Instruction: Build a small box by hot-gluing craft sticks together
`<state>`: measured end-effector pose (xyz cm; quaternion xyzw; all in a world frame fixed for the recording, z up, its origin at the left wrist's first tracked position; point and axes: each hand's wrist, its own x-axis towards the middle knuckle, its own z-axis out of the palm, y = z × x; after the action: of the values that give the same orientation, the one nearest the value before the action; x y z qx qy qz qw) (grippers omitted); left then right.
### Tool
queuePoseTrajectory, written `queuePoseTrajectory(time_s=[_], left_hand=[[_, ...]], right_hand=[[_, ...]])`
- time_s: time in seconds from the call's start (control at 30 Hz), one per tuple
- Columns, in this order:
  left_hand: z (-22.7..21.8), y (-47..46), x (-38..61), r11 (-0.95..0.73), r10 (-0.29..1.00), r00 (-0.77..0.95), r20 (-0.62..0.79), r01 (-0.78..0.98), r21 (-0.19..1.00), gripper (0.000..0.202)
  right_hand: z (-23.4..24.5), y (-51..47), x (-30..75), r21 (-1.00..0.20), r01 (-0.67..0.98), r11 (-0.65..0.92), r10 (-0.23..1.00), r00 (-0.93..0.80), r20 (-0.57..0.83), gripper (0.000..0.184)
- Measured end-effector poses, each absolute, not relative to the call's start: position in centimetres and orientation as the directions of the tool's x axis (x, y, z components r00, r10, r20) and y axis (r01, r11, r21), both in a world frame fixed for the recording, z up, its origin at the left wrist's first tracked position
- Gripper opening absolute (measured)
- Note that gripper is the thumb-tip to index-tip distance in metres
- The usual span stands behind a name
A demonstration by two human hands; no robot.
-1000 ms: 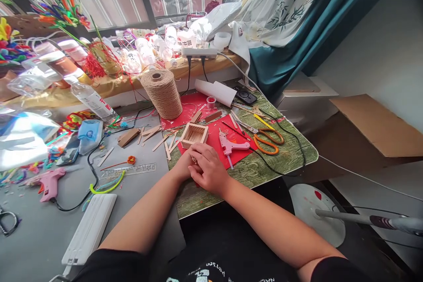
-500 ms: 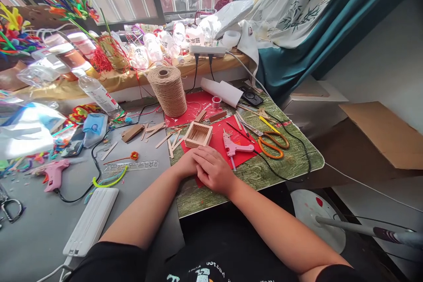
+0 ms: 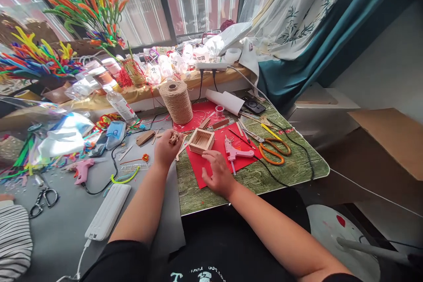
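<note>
My left hand [image 3: 166,149] is raised left of the small wooden box, its fingers closed around a bunch of wooden sticks [image 3: 174,138]; only their tan ends show. The open-topped box [image 3: 202,140], built of stacked thin sticks, stands on a red sheet [image 3: 197,171]. Just in front of it, my right hand [image 3: 217,172] is open, fingers slightly bent and apart, holding nothing. To the right of that hand lies a pink glue gun [image 3: 237,152]. A few loose sticks [image 3: 181,147] show between the left hand and the box.
Orange-handled scissors [image 3: 276,150], a yellow pen [image 3: 270,131] and a twine spool [image 3: 176,102] stand or lie around the box. A second pink glue gun [image 3: 83,171], a white power strip [image 3: 108,211] and dark scissors [image 3: 43,202] are on the left. Another person's striped sleeve [image 3: 13,238] enters there.
My hands, resting one over the other before, have parted. The left moved up and left and took up wooden sticks; the right opened. The view shifted, bringing in another person's sleeve.
</note>
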<state>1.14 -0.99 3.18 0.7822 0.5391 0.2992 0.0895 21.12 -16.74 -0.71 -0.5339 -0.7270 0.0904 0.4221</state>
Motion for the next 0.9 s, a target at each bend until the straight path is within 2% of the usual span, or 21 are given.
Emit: queuePoseTrajectory(time_s=[0.07,0.13,0.27,0.37,0.5,0.7,0.83,0.9], left_hand=[[4.3,0.2,-0.2,-0.237,0.958,0.185,0.219,0.941,0.243,0.029],[4.7,0.8,-1.0,-0.182,0.980,0.177,0.087,0.982,0.054,0.029],[4.2,0.2,-0.9,-0.173,0.978,0.179,0.103,0.983,-0.064,0.045],[3.4,-0.6,-0.8,-0.195,0.974,0.201,0.102,0.979,-0.063,0.057],[2.7,-1.8,-2.0,-0.254,0.951,0.240,0.195,0.966,0.054,0.062],[1.4,-4.4,-3.6,-0.374,0.902,0.337,0.271,0.923,0.095,0.026],[0.2,-5.1,-3.5,-0.383,0.884,0.327,0.334,0.916,0.117,0.022],[-0.1,-5.0,-3.5,-0.404,0.870,0.336,0.360,0.905,0.132,0.019]], right_hand=[[-0.6,-16.8,21.1,-0.567,0.696,0.440,0.859,-0.142,0.492,0.043],[-0.4,-16.9,21.1,-0.549,0.685,0.479,0.853,-0.217,0.474,0.036],[-0.2,-17.2,21.4,-0.520,0.664,0.537,0.830,-0.305,0.468,0.028],[-0.2,-17.4,21.6,-0.503,0.678,0.537,0.831,-0.322,0.453,0.023],[-0.4,-17.6,21.8,-0.462,0.683,0.565,0.809,-0.349,0.473,0.018],[-1.3,-17.4,22.2,-0.368,0.666,0.649,0.725,-0.395,0.565,0.033],[-2.1,-17.1,22.2,-0.382,0.635,0.671,0.684,-0.332,0.649,0.032],[-2.2,-17.0,22.2,-0.425,0.597,0.680,0.677,-0.287,0.678,0.025]])
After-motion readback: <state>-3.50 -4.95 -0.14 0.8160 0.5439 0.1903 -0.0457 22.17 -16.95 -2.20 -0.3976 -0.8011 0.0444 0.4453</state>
